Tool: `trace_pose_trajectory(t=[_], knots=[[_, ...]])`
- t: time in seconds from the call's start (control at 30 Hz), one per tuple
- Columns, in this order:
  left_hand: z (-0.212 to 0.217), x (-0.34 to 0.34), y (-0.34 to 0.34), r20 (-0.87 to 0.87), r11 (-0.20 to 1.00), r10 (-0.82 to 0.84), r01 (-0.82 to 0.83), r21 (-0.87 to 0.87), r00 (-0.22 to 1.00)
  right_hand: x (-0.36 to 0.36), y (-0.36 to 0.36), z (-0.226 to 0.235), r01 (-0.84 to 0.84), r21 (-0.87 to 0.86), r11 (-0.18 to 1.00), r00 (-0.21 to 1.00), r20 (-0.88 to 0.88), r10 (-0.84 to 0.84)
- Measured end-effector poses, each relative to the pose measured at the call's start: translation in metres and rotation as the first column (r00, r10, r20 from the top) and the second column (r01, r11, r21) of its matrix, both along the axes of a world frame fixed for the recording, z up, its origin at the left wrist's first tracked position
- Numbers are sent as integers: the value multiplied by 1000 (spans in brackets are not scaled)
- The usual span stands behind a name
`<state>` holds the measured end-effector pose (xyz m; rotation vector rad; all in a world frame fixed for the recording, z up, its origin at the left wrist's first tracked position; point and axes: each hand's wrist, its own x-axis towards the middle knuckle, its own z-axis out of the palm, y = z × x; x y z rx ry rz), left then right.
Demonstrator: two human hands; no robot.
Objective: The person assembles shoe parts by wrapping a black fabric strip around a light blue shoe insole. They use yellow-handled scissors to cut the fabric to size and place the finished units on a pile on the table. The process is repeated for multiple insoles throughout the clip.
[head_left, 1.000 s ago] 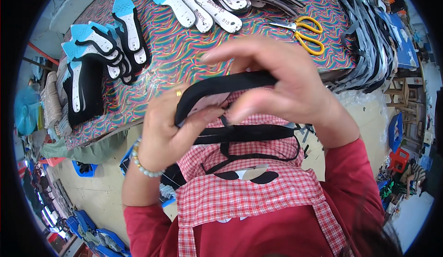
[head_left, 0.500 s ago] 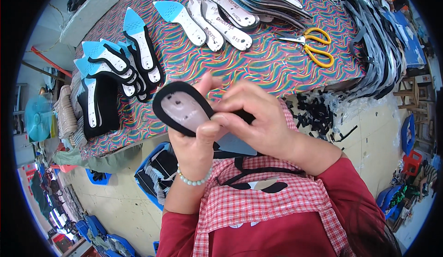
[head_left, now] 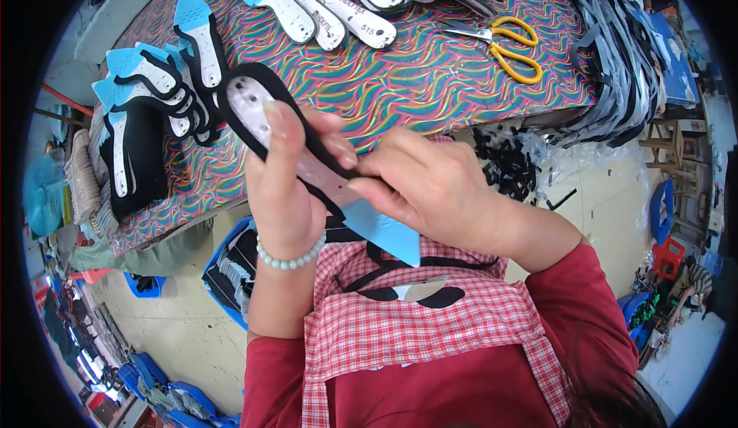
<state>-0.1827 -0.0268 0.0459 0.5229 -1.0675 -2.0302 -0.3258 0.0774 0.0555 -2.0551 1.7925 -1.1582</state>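
Observation:
My left hand [head_left: 277, 178] is closed around a shoe insole board [head_left: 317, 173], its thumb lying across the pale face. The board has a rounded heel edged in black strip and a blue pointed toe [head_left: 384, 232] that angles down toward my apron. With thumb and fingers pinched together, my right hand [head_left: 442, 186] grips the black edging strip [head_left: 300, 120] at the board's right side, near its narrow middle. The fingers hide the strip's end. A bead bracelet [head_left: 292, 263] circles my left wrist.
Black-edged insole boards [head_left: 201, 47] lie at the table's left. Bare boards [head_left: 350, 16] are spread and stacked at the back, with yellow-handled scissors [head_left: 513, 51] to their right. Grey and black strips [head_left: 615, 82] hang over the right end. A blue bin [head_left: 217, 270] stands below the front edge.
The insole board has turned in my hands, so its length and blue toe now show. Both hands remain on it. The view has shifted, with the table's contents sitting higher and further left.

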Motion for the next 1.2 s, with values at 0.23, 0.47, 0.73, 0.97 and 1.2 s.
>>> trace_pose_trajectory(t=[0.23, 0.47, 0.73, 0.97, 1.2], knots=[[1, -1, 27, 134, 984, 44, -20, -179, 990, 0, -8, -19, -51, -49, 998, 812, 579, 70], [0, 6, 29, 163, 948, 224, -176, -267, 961, 9, 10, -34, -79, 180, 981, 782, 621, -51], [1, 28, 14, 176, 956, 5, 47, -290, 984, 9, -1, -15, -329, 59, 943, 804, 541, 247], [-1, 61, -6, 457, 955, -137, 240, -174, 879, 13, 17, -35, -236, 242, 941, 926, 350, 142], [1, 123, -27, -319, 937, -127, 219, 273, 939, -156, -9, -49, 304, 23, 952, 947, -118, -299]])
